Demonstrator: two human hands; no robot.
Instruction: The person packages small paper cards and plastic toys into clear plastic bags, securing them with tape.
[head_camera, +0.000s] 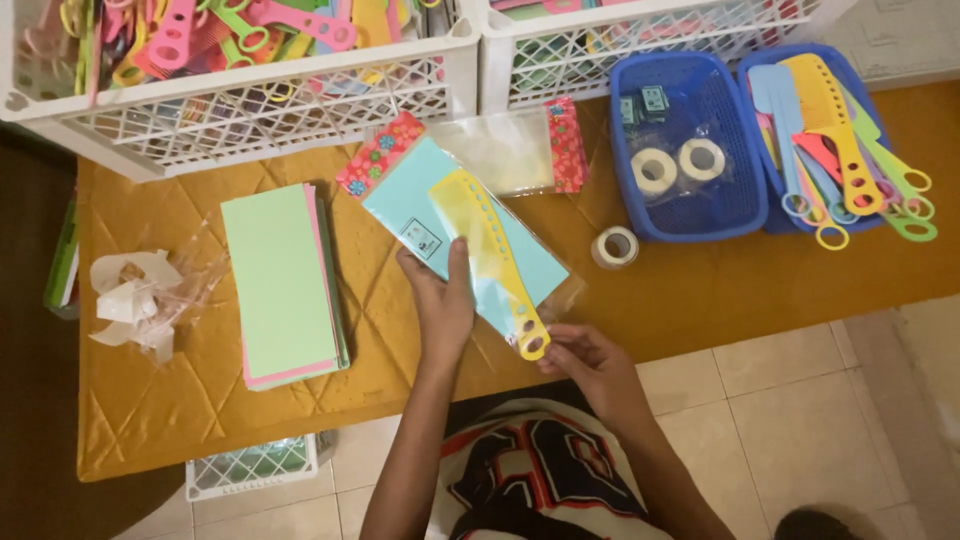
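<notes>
A: Head view. The yellow plastic comb (492, 260) lies on a light blue card (440, 205), both inside a clear sleeve (500, 225) with a floral header strip (380, 153) at its far left end. Long axis runs diagonally, far left to near right.

B: Hands?

A: Left hand (440, 300) pinches the packet's near left edge, thumb on top of the card, fingers beneath. Right hand (590, 362) pinches at the comb's ringed handle end, at the sleeve's near right corner. That end sits at the right fingertips, so the right hand is nearer the handle; the toothed end points away to the far left.

B: Surroundings?

A: Stack of pastel cards (285, 280) to the left on the mustard quilted table (700, 290); tape roll (614, 246) just right of the packet; two blue baskets (690, 225) far right, one holding tape rolls, the other more combs (835, 130).

B: Unclear?

A: Whether the sleeve's near end is open or sealed; glare hides it. Left fingers under the card are hidden.
</notes>
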